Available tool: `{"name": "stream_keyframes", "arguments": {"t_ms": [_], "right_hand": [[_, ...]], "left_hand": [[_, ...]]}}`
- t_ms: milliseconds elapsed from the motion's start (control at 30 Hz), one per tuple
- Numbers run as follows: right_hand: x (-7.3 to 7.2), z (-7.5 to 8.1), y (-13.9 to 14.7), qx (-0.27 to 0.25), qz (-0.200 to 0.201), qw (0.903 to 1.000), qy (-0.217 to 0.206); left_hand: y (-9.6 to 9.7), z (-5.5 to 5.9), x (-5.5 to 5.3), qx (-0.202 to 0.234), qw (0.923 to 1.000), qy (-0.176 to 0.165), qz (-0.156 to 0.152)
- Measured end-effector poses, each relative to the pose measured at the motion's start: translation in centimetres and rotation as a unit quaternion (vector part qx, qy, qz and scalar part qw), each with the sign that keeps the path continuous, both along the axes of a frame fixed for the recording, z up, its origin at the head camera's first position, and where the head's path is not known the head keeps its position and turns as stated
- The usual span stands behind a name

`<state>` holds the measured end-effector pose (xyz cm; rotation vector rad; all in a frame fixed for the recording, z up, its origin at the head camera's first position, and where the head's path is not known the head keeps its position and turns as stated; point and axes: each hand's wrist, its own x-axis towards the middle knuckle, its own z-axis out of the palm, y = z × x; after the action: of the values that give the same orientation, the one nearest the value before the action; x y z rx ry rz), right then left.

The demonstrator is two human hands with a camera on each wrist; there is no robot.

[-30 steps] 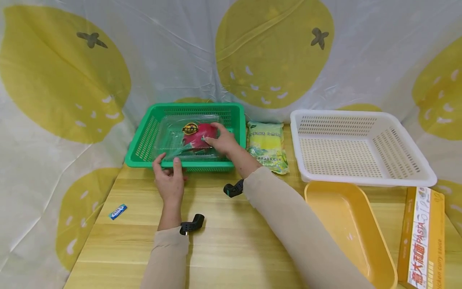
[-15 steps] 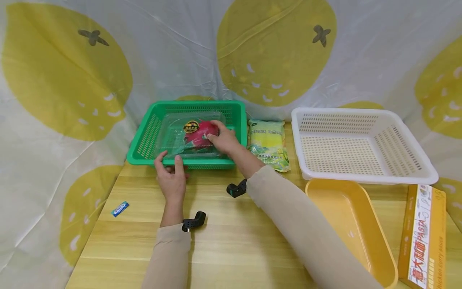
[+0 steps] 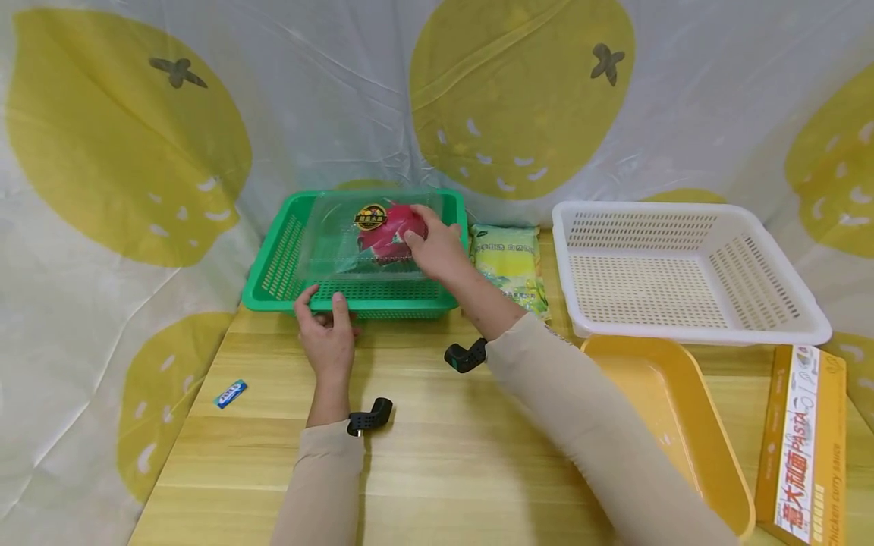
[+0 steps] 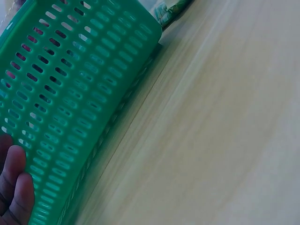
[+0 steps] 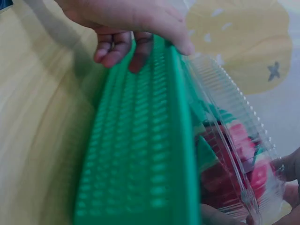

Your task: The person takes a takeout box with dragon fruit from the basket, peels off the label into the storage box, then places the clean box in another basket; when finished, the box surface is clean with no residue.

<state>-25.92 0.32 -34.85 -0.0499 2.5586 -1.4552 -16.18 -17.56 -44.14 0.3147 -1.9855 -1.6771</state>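
Observation:
My right hand [image 3: 440,246] grips the right end of a clear plastic clamshell box [image 3: 328,246] with a red dragon fruit [image 3: 389,231] inside. A round black and gold label [image 3: 371,217] sits on its lid. The box is tilted, its front edge lifted above the green basket [image 3: 437,305]. My left hand [image 3: 328,341] holds the basket's front rim, thumb on top and other fingers against the outer wall. In the right wrist view the dragon fruit [image 5: 258,176] shows through the box, while the left hand [image 5: 136,23] clasps the rim.
Right of the basket lies a yellow-green printed bag [image 3: 507,265]. A white basket [image 3: 696,337] stands farther right, with an orange tray [image 3: 710,425] and a pasta box [image 3: 799,447] before it. A small blue packet [image 3: 231,394] lies at left on the wooden table [image 3: 437,470].
The clamshell box has risen out of the green basket, moving up and slightly right in my right hand. My left hand has stayed on the basket's rim.

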Motion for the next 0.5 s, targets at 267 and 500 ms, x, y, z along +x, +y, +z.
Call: {"name": "stream_keyframes", "arguments": {"t_ms": [267,500], "right_hand": [[1.0,2.7,2.3,0.015,0.008,0.9998,0.013],[2.4,4.5,5.0,0.021,0.015,0.9996,0.013]], "left_hand": [[-0.1,0.4,0.1,-0.011,0.9999,0.0,0.003],[-0.1,0.5,0.1,-0.012,0.9998,-0.013,-0.001]]}}
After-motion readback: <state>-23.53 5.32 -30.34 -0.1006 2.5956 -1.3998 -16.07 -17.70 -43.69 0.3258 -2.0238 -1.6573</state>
